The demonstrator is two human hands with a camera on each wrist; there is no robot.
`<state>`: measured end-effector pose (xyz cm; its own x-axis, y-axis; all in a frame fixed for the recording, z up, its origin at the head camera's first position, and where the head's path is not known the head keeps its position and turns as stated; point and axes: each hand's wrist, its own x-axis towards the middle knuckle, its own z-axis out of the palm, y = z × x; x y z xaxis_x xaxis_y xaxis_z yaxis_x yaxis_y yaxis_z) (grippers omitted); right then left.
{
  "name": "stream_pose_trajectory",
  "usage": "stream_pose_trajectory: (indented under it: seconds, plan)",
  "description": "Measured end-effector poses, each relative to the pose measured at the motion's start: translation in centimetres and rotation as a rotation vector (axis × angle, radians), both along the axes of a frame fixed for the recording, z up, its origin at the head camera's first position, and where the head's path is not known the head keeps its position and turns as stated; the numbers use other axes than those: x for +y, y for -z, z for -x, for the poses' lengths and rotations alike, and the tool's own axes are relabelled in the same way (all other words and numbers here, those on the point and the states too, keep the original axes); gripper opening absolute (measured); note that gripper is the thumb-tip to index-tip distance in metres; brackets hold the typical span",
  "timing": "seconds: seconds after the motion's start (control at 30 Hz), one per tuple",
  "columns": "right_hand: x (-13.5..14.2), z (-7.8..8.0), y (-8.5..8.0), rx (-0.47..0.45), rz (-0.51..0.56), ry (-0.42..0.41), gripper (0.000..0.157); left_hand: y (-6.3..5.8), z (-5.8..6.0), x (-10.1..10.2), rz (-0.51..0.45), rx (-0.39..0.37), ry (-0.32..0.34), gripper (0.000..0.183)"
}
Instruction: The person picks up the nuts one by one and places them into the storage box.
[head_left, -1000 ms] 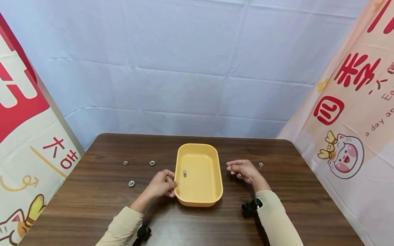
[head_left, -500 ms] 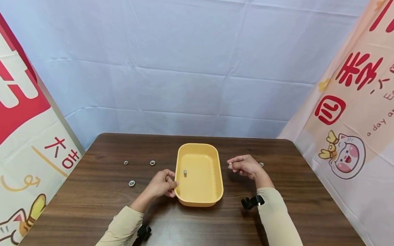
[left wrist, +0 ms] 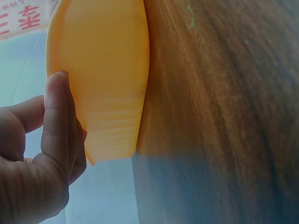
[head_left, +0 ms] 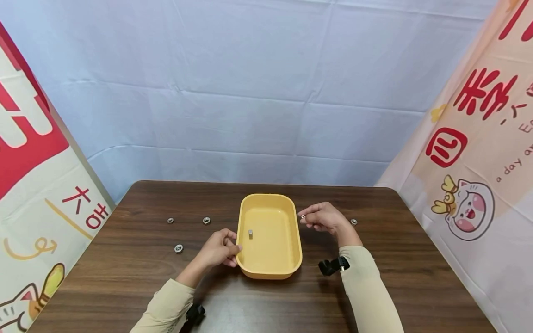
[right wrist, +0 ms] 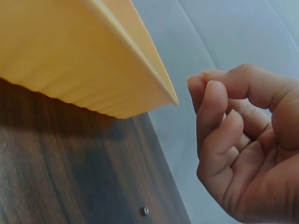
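Note:
A yellow plastic tray (head_left: 272,252) stands on the table. My left hand (head_left: 218,249) grips its left rim, the thumb over the edge and the fingers outside, as the left wrist view also shows around the tray wall (left wrist: 107,70). Beyond the tray's right rim, my right hand (head_left: 326,218) pinches a small metal nut (head_left: 303,217) between thumb and forefinger, raised off the table. The fingers hide that nut in the right wrist view. Inside the tray, towards its left side, lies a small grey metal piece (head_left: 250,234), probably a nut.
Three hex nuts lie on the brown wooden table left of the tray: a small one (head_left: 170,220), a larger one (head_left: 206,221) and another nearer (head_left: 178,249). One more nut (head_left: 354,222) lies behind the right hand. A pale cloth (head_left: 250,115) hangs behind the table.
My right hand has risen and moved left with the nut, up to the tray's right rim. The left hand and tray have stayed in place.

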<state>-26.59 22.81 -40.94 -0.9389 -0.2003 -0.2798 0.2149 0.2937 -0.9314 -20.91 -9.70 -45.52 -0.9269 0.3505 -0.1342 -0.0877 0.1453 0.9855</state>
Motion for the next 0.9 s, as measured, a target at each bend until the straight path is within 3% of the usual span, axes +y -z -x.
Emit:
stream_pose_trajectory:
  seconds: [0.3, 0.5, 0.9]
  plan:
    - [-1.4, 0.6, -0.4, -0.005, -0.006, -0.045, 0.033, -0.1, -0.3, -0.2, 0.003, -0.014, -0.008, 0.031]
    - [-1.9, 1.1, -0.8, -0.007, -0.037, -0.056, 0.022, -0.2, -0.4, -0.1, -0.006, -0.004, -0.003, 0.032]
    - [-4.2, 2.0, -2.0, 0.075, -0.245, -0.133, 0.015, -0.3, -0.2, 0.0, -0.006, -0.009, 0.014, 0.032]
